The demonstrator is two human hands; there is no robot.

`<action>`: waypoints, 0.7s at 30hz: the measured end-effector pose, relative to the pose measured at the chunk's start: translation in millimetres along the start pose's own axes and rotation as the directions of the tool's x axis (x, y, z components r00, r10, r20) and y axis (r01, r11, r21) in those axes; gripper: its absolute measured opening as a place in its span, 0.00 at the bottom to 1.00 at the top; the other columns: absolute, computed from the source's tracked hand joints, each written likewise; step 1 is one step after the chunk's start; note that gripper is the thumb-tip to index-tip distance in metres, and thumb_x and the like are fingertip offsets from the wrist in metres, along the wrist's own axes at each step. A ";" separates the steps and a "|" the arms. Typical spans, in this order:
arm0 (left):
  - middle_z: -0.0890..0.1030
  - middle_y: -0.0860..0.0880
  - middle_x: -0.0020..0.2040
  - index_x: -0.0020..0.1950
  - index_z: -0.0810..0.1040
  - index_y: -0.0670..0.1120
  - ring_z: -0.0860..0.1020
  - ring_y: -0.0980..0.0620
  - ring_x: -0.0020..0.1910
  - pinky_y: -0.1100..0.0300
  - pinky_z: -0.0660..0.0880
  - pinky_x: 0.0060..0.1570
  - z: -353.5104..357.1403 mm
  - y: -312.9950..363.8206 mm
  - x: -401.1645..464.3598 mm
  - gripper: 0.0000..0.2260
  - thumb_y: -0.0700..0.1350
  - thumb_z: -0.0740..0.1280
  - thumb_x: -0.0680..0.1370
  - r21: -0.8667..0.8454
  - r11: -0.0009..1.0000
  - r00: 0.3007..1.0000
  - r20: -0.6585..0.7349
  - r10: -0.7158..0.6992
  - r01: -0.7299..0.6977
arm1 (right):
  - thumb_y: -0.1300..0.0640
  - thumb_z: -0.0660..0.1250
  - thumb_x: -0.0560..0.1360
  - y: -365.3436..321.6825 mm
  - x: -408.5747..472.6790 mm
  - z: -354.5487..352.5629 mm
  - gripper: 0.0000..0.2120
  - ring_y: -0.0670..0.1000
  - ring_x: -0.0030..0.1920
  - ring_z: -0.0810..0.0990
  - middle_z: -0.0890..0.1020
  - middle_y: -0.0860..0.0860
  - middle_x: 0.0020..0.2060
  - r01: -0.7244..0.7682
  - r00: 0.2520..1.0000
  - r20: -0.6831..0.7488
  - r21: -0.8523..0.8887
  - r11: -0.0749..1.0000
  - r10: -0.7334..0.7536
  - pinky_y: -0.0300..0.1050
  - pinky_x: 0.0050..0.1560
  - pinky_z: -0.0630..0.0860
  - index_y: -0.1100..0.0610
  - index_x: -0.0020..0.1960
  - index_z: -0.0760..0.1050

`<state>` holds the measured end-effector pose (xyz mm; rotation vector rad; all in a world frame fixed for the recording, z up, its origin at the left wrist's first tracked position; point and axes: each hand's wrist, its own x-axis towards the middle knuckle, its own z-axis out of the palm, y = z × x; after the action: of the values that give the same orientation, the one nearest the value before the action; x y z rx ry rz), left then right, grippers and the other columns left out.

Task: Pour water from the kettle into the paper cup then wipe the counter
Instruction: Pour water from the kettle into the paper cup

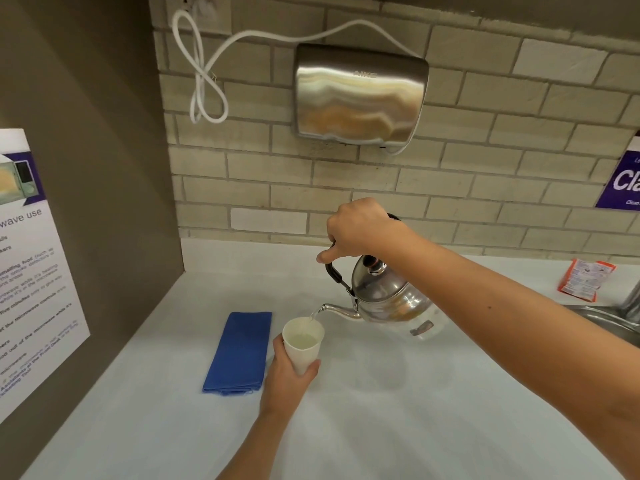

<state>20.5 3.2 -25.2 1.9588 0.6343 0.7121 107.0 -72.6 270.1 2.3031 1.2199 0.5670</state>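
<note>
Centre of frame: right hand [360,230] closed around the black handle of the kettle [388,296], which is held clear of the counter [415,410] and tipped toward the left of the frame. A thin stream of water [314,315] runs from the spout into the cup [304,342].

Just below and left of the spout: left hand [285,377] wrapped around the lower part of the cup, thumb on the left side, fingers on the right. Cup is tilted slightly and holds some water; whether its base touches the counter cannot be told.

Left of the cup, near the left hand: folded blue cloth [239,351] lying flat on the counter.

Upper centre: steel hand dryer [360,95] on the tiled wall, white cord [204,71] looped to its left. Far right: orange packet [585,278] beside the sink [602,317]. Left edge: poster [31,265] on the side wall.
</note>
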 end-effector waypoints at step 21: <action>0.74 0.44 0.59 0.65 0.58 0.48 0.75 0.47 0.55 0.55 0.76 0.49 -2.4 5.1 -1.6 0.35 0.51 0.75 0.66 -0.012 1.000 1.000 0.022 -0.020 0.020 | 0.32 0.59 0.72 -3.7 1.4 0.5 0.29 0.50 0.25 0.65 0.67 0.50 0.26 0.006 1.000 -0.007 -0.008 1.000 -0.006 0.39 0.26 0.59 0.56 0.27 0.63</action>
<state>18.3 1.3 -20.1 1.9443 0.6343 0.6803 105.6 -69.6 267.8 2.2915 1.2254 0.5772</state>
